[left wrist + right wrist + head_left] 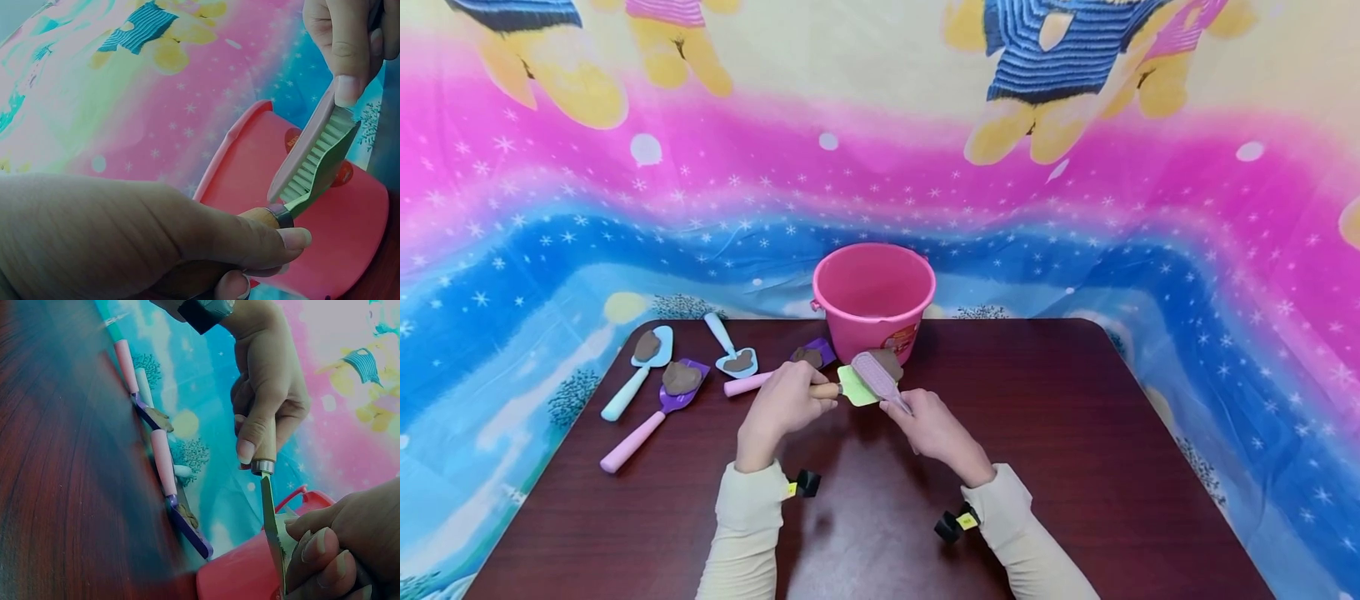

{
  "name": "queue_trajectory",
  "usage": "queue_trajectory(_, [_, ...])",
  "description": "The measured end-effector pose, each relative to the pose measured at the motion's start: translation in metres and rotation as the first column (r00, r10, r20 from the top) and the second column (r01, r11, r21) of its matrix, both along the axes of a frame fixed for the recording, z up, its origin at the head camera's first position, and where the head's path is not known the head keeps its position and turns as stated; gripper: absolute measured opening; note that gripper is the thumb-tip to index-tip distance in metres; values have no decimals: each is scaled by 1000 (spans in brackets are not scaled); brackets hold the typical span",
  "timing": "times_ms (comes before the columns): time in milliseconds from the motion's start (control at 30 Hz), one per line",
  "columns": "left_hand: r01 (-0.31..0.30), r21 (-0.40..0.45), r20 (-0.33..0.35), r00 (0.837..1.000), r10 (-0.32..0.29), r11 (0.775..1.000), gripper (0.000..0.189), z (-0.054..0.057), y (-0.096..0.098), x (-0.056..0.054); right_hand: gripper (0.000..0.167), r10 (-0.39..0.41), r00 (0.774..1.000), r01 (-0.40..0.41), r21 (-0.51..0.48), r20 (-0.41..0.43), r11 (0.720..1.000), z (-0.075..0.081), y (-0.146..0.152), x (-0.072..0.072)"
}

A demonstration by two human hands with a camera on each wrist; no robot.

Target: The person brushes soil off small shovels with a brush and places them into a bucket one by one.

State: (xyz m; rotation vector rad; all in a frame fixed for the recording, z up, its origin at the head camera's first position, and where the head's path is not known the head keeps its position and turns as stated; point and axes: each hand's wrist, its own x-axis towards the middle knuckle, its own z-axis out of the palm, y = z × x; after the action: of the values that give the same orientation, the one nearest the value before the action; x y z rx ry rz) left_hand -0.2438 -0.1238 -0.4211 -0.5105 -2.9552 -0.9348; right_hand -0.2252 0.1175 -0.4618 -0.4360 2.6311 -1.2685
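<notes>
My left hand (781,408) grips the wooden handle of a small green shovel (852,387). In my right hand (936,425) is a pale pink brush (874,373), pinched by thumb and fingers. Its white bristles (309,169) lie against the green blade in the left wrist view. In the right wrist view the left hand (269,394) appears above the blade, and the right hand (337,550) partly hides the brush. Both tools are held over the table, in front of a pink bucket (872,287). A brown lump (889,363) shows behind the brush, partly hidden.
Left on the dark table (1037,442) lie two light blue shovels, one long (658,350) and one short (737,361), and a purple shovel (679,392) with a pink handle. Another purple shovel (820,350) lies beside the bucket. All carry brown lumps. A printed cloth (1075,208) hangs behind.
</notes>
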Motion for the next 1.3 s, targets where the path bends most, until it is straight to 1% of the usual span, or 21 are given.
queue_trajectory(167, [5,3,5,1000,-5,1000,15,0,-2,0,32,-4,1000,5,14,-17,1000,0,2,-1])
queue_trajectory(300, [-5,12,32,999,4,1000,11,0,-4,0,30,-9,1000,9,1,-21,1000,1,4,0])
queue_trajectory(400, [-9,21,52,999,8,1000,5,0,-5,1,28,-13,1000,13,-4,-4,1000,2,6,1])
queue_trajectory(533, [-12,32,75,997,10,999,11,1,-6,2,27,-20,1000,20,1,6,1000,1,8,0])
queue_trajectory(633, [-20,35,73,997,17,999,12,2,-9,3,29,-36,999,36,0,0,999,1,10,-1])
queue_trajectory(733, [-22,26,58,998,20,999,13,2,-12,2,31,-47,999,47,-6,2,999,1,13,-3])
queue_trajectory(933, [-21,9,36,999,21,1000,14,1,-15,1,31,-43,999,43,-12,7,999,0,14,-6])
queue_trajectory(1100, [-20,9,47,999,19,1000,14,1,-17,2,37,-73,997,73,-9,7,997,0,15,-7])
queue_trajectory(1233, [-22,17,63,998,21,1000,14,2,-18,2,38,-100,995,100,-4,1,995,-1,16,-9])
queue_trajectory(1300, [-22,23,64,998,21,999,14,3,-19,2,38,-100,995,100,-4,1,995,-1,17,-10])
